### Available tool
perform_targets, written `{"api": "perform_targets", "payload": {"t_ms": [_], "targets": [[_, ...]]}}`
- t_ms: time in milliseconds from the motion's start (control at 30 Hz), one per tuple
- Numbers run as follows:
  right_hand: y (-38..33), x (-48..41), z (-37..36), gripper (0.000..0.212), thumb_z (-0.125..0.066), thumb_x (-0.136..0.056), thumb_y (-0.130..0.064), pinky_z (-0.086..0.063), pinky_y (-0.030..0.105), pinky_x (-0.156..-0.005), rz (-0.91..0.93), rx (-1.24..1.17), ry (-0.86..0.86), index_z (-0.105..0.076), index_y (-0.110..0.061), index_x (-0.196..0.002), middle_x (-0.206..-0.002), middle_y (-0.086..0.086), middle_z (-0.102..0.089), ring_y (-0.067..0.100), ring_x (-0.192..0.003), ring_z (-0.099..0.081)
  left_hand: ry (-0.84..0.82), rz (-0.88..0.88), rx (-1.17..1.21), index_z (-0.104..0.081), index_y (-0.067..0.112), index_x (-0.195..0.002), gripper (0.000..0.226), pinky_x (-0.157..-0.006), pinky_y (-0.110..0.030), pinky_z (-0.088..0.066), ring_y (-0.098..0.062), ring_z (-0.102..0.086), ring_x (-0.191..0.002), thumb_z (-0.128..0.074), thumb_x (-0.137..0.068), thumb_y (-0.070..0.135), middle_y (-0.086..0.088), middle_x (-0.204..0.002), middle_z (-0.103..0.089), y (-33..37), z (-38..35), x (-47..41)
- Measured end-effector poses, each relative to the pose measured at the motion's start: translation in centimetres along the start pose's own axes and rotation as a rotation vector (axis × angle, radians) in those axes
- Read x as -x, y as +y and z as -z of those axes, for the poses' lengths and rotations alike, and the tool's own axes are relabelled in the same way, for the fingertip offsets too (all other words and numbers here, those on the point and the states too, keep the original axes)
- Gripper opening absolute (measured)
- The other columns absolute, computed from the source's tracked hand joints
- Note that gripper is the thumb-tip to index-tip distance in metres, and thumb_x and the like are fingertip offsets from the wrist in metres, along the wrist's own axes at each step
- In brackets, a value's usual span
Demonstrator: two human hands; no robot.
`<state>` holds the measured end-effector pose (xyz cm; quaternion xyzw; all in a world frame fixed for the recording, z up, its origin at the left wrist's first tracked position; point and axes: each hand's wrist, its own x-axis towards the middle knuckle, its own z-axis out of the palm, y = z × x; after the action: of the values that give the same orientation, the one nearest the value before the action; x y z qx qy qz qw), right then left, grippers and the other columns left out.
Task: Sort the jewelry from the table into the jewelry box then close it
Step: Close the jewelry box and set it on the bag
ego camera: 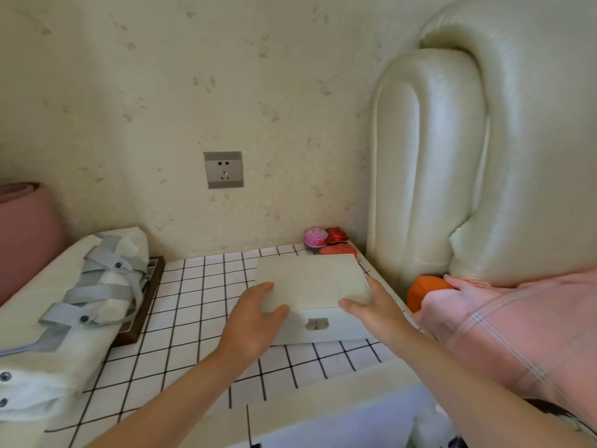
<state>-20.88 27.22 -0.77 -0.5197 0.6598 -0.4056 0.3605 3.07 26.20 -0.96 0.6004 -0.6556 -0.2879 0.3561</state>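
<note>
A white jewelry box (311, 281) with a metal clasp (317, 324) on its front sits shut on the white table with a black grid pattern (193, 305). My left hand (253, 321) rests on the lid's near left corner, fingers straight and thumb on the front edge. At the near right corner my right hand (376, 310) touches the box with fingers extended along its right side. No loose jewelry shows on the table.
A pink round case (316, 237), a red item (337, 235) and an orange pouch (337, 250) lie behind the box by the wall. A white bag with grey straps (97, 286) lies left. A padded headboard (452, 156), an orange object (423, 291) and pink bedding (517, 318) are right.
</note>
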Motion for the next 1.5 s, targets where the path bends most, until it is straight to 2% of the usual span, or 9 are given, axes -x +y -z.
{"api": "perform_targets", "payload": {"t_ms": [200, 333, 467, 633, 833, 967, 1100, 1367, 1500], "targets": [[-1.0, 0.1, 0.1, 0.046, -0.066, -0.081, -0.040, -0.051, 0.043, -0.097, -0.001, 0.237, 0.043, -0.054, -0.027, -0.124, -0.122, -0.004, -0.064, 0.014, -0.109, -0.060, -0.023, -0.018, -0.089, -0.037, 0.024, -0.145, 0.058, -0.110, -0.030, -0.036, -0.014, -0.039, -0.131, -0.059, -0.093, 0.040, 0.003, -0.145, -0.036, 0.4, -0.7, 0.5], [-3.6, 0.8, -1.6, 0.081, -0.050, -0.092, -0.053, -0.020, 0.047, -0.120, 0.160, 0.741, 0.092, -0.019, -0.014, -0.156, -0.161, 0.009, -0.021, 0.028, -0.149, -0.017, -0.084, -0.028, -0.179, -0.038, 0.029, -0.143, 0.056, -0.104, -0.032, -0.042, -0.015, -0.044, -0.125, -0.057, -0.093, 0.044, 0.003, -0.142, -0.041, 0.0, 0.9, -0.4], [-6.8, 1.8, -4.7, 0.074, -0.055, -0.096, -0.042, -0.024, 0.039, -0.120, 0.381, 0.606, -0.076, -0.020, -0.019, -0.157, -0.162, 0.003, -0.023, 0.023, -0.148, -0.022, -0.054, -0.089, -0.231, -0.045, 0.031, -0.139, 0.049, -0.098, -0.023, -0.038, -0.010, -0.046, -0.126, -0.056, -0.094, 0.045, 0.010, -0.141, -0.046, -0.2, 3.7, -1.0], [-10.2, 2.1, -11.3, 0.052, -0.057, -0.096, -0.033, -0.035, 0.032, -0.114, 0.517, 0.478, -0.229, -0.044, -0.025, -0.146, -0.149, -0.005, -0.042, 0.015, -0.138, -0.041, 0.068, -0.154, -0.385, -0.055, 0.031, -0.129, 0.036, -0.101, -0.025, -0.038, -0.009, -0.045, -0.127, -0.054, -0.095, 0.042, 0.013, -0.133, -0.054, -2.5, 8.8, -1.0], [-13.5, 2.1, -21.5, 0.042, -0.056, -0.098, -0.030, -0.036, 0.022, -0.105, 0.567, 0.405, -0.386, -0.051, -0.028, -0.140, -0.143, -0.007, -0.049, 0.010, -0.131, -0.046, 0.277, -0.040, -0.583, -0.060, 0.021, -0.124, 0.033, -0.094, -0.035, -0.046, -0.022, -0.055, -0.114, -0.057, -0.094, 0.032, 0.001, -0.121, -0.063, -9.5, 17.5, 0.0], [-15.7, 2.1, -28.0, 0.043, -0.057, -0.097, -0.026, -0.040, 0.024, -0.101, 0.610, 0.397, -0.486, -0.053, -0.025, -0.140, -0.140, 0.000, -0.052, 0.016, -0.128, -0.049, 0.360, 0.086, -0.787, -0.050, 0.022, -0.137, 0.046, -0.108, -0.038, -0.034, -0.024, -0.043, -0.128, -0.053, -0.093, 0.037, 0.000, -0.138, -0.052, -14.5, 22.6, 0.7], [-17.4, 2.0, -33.1, 0.053, -0.058, -0.097, -0.031, -0.038, 0.034, -0.110, 0.641, 0.449, -0.525, -0.044, -0.022, -0.147, -0.149, 0.003, -0.045, 0.022, -0.135, -0.044, 0.413, 0.154, -0.835, -0.045, 0.017, -0.142, 0.049, -0.111, -0.042, -0.030, -0.028, -0.036, -0.135, -0.044, -0.098, 0.040, -0.006, -0.146, -0.045, -18.0, 25.6, 0.8], [-17.2, 1.1, -38.8, 0.059, -0.048, -0.101, -0.040, -0.028, 0.046, -0.114, 0.853, 0.713, -0.506, -0.026, -0.035, -0.155, -0.153, 0.001, -0.037, 0.025, -0.141, -0.031, 0.413, 0.241, -0.732, -0.048, 0.008, -0.120, 0.029, -0.086, -0.037, -0.045, -0.031, -0.054, -0.103, -0.055, -0.092, 0.014, -0.015, -0.114, -0.052, -19.1, 27.9, -0.1], [-17.3, 0.9, -38.2, 0.077, -0.057, -0.094, -0.040, -0.031, 0.049, -0.114, 0.832, 0.568, -0.468, -0.014, -0.034, -0.157, -0.158, 0.006, -0.028, 0.029, -0.144, -0.030, 0.508, 0.133, -0.694, -0.054, 0.011, -0.128, 0.042, -0.082, -0.037, -0.049, -0.029, -0.058, -0.101, -0.061, -0.087, 0.005, -0.012, -0.111, -0.059, -17.3, 28.5, -0.6]]}}
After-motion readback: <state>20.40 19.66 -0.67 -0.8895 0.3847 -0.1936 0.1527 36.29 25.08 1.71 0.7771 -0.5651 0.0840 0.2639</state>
